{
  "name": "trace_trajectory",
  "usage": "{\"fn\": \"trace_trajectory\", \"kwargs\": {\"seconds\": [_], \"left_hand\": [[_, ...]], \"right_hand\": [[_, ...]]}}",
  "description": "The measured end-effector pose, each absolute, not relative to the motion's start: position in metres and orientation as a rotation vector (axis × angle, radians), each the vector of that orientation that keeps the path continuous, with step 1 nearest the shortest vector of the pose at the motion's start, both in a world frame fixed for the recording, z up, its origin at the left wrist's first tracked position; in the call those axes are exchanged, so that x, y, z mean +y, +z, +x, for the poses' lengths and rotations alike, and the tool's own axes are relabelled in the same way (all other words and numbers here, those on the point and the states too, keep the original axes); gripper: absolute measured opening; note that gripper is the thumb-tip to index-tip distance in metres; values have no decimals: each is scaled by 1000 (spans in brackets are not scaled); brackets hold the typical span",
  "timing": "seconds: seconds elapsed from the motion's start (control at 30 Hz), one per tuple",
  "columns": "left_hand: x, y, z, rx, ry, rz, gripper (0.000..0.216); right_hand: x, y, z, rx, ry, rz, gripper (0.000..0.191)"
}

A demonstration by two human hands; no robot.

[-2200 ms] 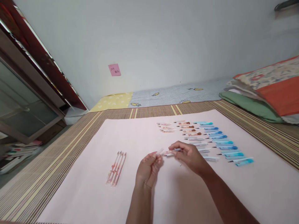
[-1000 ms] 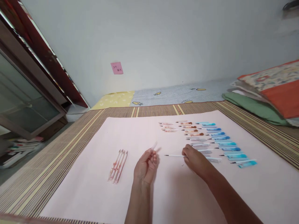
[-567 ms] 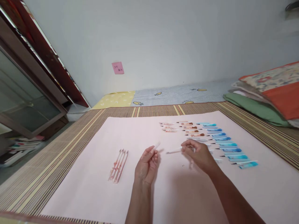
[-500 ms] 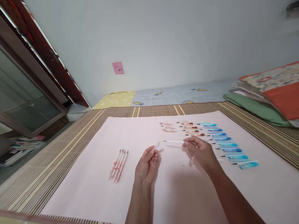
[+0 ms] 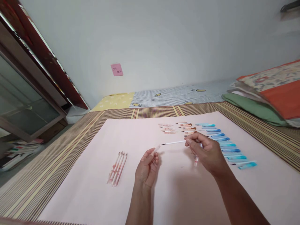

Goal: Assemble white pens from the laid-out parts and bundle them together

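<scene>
My left hand (image 5: 147, 165) is closed on a small clear pen tip piece (image 5: 157, 147), held above a pale pink sheet (image 5: 93, 175). My right hand (image 5: 207, 153) pinches a thin white pen refill (image 5: 172, 143), its dark point aimed at that piece and nearly touching it. A pen barrel (image 5: 196, 161) with red marks also sticks down from my right fingers. Several assembled pink pens (image 5: 117, 164) lie side by side left of my left hand.
Rows of pen parts lie beyond my right hand: blue caps (image 5: 225, 145), brown and pink pieces (image 5: 185, 127). The sheet lies on a striped mat (image 5: 42, 175). Folded bedding (image 5: 269, 93) is stacked at right, a glass-door cabinet (image 5: 23, 103) at left, a pink note (image 5: 116, 69) on the wall.
My right hand let go of the clear piece, reached to the rows, picked up a white refill and a barrel, and brought the refill's point back toward the piece in my left hand.
</scene>
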State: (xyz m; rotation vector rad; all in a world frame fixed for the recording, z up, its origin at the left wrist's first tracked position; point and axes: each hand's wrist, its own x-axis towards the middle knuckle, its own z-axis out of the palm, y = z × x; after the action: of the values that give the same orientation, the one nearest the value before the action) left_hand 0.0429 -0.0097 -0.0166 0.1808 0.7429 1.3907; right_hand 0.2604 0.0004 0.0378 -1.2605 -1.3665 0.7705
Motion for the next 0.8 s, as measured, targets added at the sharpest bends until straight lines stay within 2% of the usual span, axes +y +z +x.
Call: {"fn": "trace_trajectory", "kwargs": {"seconds": [0.13, 0.37, 0.8], "left_hand": [[-10, -16, 44, 772, 1389, 259, 12], [-12, -14, 43, 831, 1392, 532, 33], [-16, -8, 53, 779, 1331, 663, 33]], "right_hand": [[0, 40, 263, -1438, 727, -1273, 20], [-3, 43, 267, -1547, 749, -1283, 22], [-8, 47, 251, -1580, 854, -1215, 22]]}}
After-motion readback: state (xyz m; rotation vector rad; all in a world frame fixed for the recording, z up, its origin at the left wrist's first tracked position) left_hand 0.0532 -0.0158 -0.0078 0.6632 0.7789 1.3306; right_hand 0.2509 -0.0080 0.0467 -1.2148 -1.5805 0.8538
